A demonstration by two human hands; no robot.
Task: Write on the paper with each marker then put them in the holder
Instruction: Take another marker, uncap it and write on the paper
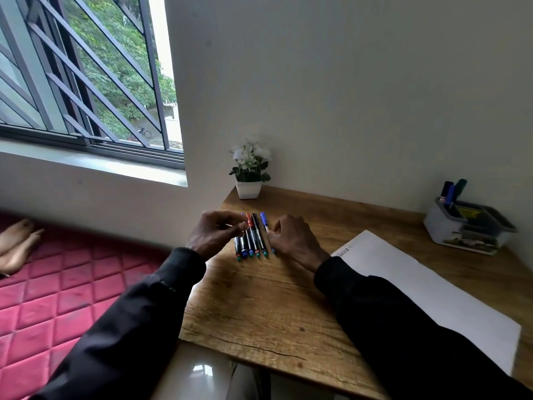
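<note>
Left of centre on the wooden desk (259,307), a row of markers (250,241) lies side by side, barrels parallel and caps pointing away from the person, probably so each can be taken in turn. The left hand (212,235) hovers at the row's left edge, fingers curled, thumb and forefinger drawn together beside the red marker (249,220); whether they actually pinch it cannot be told. The right hand (291,241) has its fingers curled down over the barrel of the blue marker (263,219), which sits slightly apart at the row's right end, so this looks like the one being picked next. Right of the hands the white paper (432,298) lies flat and slanted, between the row and the grey holder (438,226) at the far right by the wall, a sensible order for writing and then dropping each marker in. Upright markers (450,193) already stand in the holder's left compartment. A short line of writing (343,252) runs along the paper's near left corner, too small to read; a yellow label (467,212) inside the holder and the print on the marker barrels are equally illegible.
</note>
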